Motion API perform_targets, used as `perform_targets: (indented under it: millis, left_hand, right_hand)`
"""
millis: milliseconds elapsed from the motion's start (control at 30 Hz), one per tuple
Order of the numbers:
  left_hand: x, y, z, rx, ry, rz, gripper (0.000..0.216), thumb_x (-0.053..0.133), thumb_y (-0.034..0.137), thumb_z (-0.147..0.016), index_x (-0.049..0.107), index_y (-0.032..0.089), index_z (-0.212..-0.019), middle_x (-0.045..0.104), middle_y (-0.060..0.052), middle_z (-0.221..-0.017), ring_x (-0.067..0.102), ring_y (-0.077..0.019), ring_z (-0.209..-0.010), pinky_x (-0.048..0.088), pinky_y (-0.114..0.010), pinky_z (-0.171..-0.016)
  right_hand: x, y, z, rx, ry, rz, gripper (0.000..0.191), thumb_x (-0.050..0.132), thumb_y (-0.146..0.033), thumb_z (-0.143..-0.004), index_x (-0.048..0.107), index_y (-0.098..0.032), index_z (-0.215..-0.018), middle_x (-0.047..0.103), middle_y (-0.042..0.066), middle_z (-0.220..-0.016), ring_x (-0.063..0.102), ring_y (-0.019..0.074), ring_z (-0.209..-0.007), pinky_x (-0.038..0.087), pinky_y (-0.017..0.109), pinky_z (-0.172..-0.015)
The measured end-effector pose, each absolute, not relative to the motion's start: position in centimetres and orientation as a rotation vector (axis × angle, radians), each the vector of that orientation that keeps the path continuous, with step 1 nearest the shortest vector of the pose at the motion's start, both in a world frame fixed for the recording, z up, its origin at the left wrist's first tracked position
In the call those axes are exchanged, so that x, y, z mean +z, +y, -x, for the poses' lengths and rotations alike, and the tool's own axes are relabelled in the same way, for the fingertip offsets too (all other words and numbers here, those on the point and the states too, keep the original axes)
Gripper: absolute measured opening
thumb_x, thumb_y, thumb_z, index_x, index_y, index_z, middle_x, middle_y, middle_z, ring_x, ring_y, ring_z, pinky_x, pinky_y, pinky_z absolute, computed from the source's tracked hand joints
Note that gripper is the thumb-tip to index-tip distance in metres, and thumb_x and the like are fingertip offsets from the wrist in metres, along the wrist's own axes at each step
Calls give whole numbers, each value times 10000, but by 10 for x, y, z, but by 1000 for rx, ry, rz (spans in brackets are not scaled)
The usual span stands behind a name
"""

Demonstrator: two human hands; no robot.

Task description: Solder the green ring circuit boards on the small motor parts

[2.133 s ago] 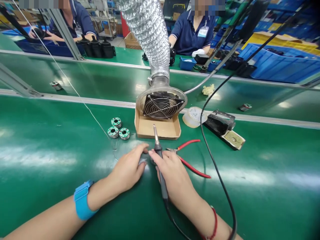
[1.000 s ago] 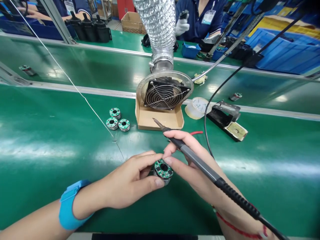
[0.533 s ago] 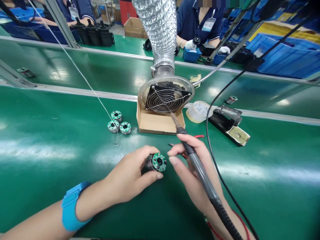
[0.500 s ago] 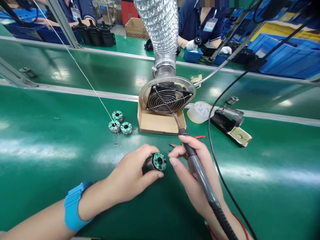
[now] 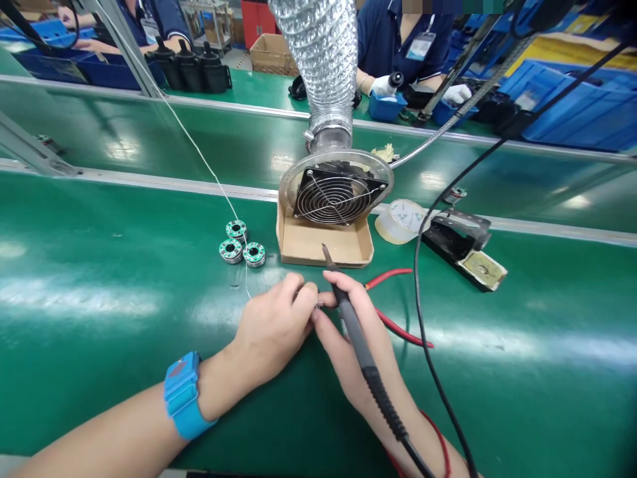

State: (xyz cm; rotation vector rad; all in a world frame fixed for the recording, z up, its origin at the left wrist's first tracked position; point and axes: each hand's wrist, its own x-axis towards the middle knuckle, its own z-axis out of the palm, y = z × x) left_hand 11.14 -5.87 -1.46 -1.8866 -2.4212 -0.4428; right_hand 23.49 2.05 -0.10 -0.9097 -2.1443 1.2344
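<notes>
Left hand [image 5: 271, 325] clasping small part [image 5: 318, 304], mostly hidden, right hand [image 5: 348, 358] gripping soldering iron [image 5: 357, 342]

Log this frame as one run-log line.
left hand: pinches small part, mostly hidden | right hand: holds soldering iron, tip clear of part | nearby: red-handled pliers, fume extractor fan

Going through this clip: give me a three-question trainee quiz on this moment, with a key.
1. True or false: the blue strap is on the wrist of the left hand.
2. What does the right hand hold? A) red-handled pliers B) a soldering iron C) a roll of tape
3. Fill in: in this view, the three green-topped round parts lie to the ____ of the cardboard tray.

Key: 1 true; 2 B; 3 left.
</notes>
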Motion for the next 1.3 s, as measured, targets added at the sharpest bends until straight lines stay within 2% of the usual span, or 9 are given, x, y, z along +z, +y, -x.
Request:
perform_targets:
  millis: [167,300,400,500,567,667,767,967,1300]
  left_hand:
    - [-17,-56,-109,-642,-2626,1921,159,466,129,-914,542,198,-1036,592,-76,-1040,662,-242,-856,505,-311,-584]
    - [-15,-60,-101,-1263,-2892,1821,318,556,158,-842,478,175,-1149,560,-83,-1082,613,-229,-862,518,-379,-727]
    - [-15,-62,-92,-1945,-3009,1509,260,500,137,-786,467,193,-1038,527,-12,-920,530,-152,-701,472,-312,-657]
    - [-14,-60,-87,-2194,-3001,1380,175,411,115,-767,460,206,-908,471,37,-730,494,-135,-619,431,-271,-595]
    - [-13,-58,-87,-2238,-2976,1403,146,411,120,-782,480,203,-881,469,47,-675,499,-133,-601,429,-266,-590]
    - [-12,-58,-90,-2183,-2878,1514,108,465,153,-839,549,184,-898,532,27,-725,540,-138,-671,449,-270,-636]
    - [-11,-59,-94,-1963,-2793,1682,153,487,152,-886,591,173,-996,594,7,-813,576,-139,-746,465,-273,-689]
    - [-11,-58,-98,-1686,-2706,1806,215,483,73,-887,572,154,-1066,614,25,-790,577,-112,-689,454,-244,-653]
    - [-13,-55,-99,-1582,-2653,1835,222,500,40,-878,576,132,-1064,618,33,-768,575,-91,-641,450,-212,-602]
  right_hand:
    - [-3,28,-234,1061,-2319,810,404,568,-232,-903,503,-254,-1300,684,63,-1070,655,241,-990,527,423,-884]
    - [1,39,-231,422,-2642,623,358,535,-125,-888,571,-176,-1240,701,73,-910,590,265,-845,428,396,-746]
    - [5,44,-231,166,-2766,513,334,537,-90,-892,628,-120,-1212,699,87,-814,546,278,-782,342,389,-684]
    - [9,47,-234,122,-2800,460,312,534,-106,-924,650,-111,-1214,691,72,-760,551,269,-763,330,385,-679]
    - [11,50,-240,168,-2745,456,309,515,-142,-966,638,-124,-1249,697,57,-771,568,244,-742,363,374,-680]
    - [13,57,-254,384,-2563,434,324,518,-199,-1003,614,-163,-1311,726,52,-875,629,195,-744,460,336,-690]
    - [7,59,-273,650,-2313,542,240,611,-234,-970,670,-238,-1202,726,45,-989,692,172,-822,539,293,-702]
    - [-17,43,-301,1005,-1887,754,113,683,-196,-912,678,-232,-1020,666,-39,-708,661,111,-530,549,222,-506]
    - [-19,37,-304,1128,-1913,796,54,675,-216,-923,676,-230,-975,687,-55,-619,670,99,-483,539,166,-459]
